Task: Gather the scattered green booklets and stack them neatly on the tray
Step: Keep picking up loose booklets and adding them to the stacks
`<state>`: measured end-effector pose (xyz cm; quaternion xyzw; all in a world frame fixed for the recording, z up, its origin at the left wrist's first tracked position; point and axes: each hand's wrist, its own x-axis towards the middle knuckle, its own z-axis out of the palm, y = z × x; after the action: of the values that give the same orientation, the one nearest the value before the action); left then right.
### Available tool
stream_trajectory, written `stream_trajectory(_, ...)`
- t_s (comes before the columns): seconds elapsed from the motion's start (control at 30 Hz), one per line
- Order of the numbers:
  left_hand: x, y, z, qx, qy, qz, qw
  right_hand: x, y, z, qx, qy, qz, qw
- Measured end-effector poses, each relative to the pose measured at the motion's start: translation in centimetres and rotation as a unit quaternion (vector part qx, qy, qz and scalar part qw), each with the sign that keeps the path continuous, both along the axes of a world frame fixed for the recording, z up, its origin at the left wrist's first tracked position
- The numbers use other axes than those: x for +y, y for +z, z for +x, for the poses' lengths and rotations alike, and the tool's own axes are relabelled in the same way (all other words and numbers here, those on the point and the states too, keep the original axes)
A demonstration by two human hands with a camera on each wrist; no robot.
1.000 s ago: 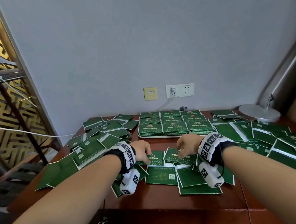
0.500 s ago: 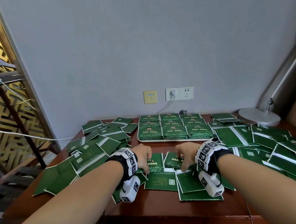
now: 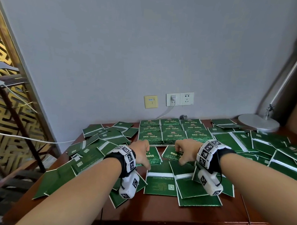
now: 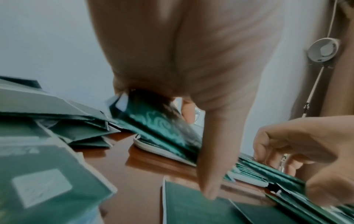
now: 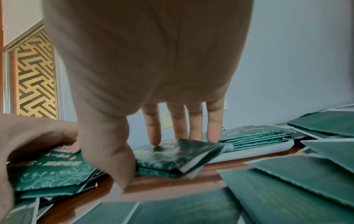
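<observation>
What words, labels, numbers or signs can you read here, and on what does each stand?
Stacked booklets: gold Chinese titles, too blurred to quote.
Booklet back cover: square code and small print, unreadable.
Yellow wall plate: small blue label, unreadable.
Wall sockets: tiny print, unreadable.
Wristbands: black-and-white square markers, no words.
</observation>
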<state>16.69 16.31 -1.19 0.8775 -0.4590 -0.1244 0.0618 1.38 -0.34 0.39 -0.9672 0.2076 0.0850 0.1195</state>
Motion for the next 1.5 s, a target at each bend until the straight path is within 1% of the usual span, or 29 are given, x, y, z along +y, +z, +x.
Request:
stream_trajectory(0.27,-1.8,2.3,2.2,-0.013,0.033,-0.038,0.999,-2.9,2.5,1.6,-0.044,-0.005,-0.009,0.999)
stream_trajectory(0.4,-3.3,2.6,3.9,-0.034,0.066,-0.048,0.996,-5.0,3.0,3.7,-0.062,0.003,-0.032,0.998)
stream_trajectory(0.5,-4.7,2.5,5.7,-0.049,0.084,-0.061,0.993,-6.7,3.1,5.5,-0.063,0.009,-0.03,0.998)
stream_trajectory(0.67,-7.3,2.1,8.9,-0.056,0.095,-0.053,0.992,-9.7,2.2,8.7,-0.062,0.004,-0.047,0.997)
stream_trajectory(0.83,-9.8,1.2,11.7,-0.033,0.089,-0.042,0.995,-12.4,1.0,12.1,-0.064,0.016,-0.072,0.995)
stream_trajectory(1.03,-12.1,-0.1,14.2,-0.03,0.088,-0.039,0.995,-14.3,-0.3,15.3,-0.039,0.019,-0.076,0.996)
stream_trajectory(1.27,-14.1,-1.1,15.2,-0.021,0.073,-0.035,0.996,-15.2,-1.9,17.1,-0.009,0.019,-0.071,0.997)
stream_trajectory(1.5,-15.5,-1.6,15.8,-0.012,0.055,-0.023,0.998,-16.0,-2.7,17.7,-0.008,0.019,-0.052,0.998)
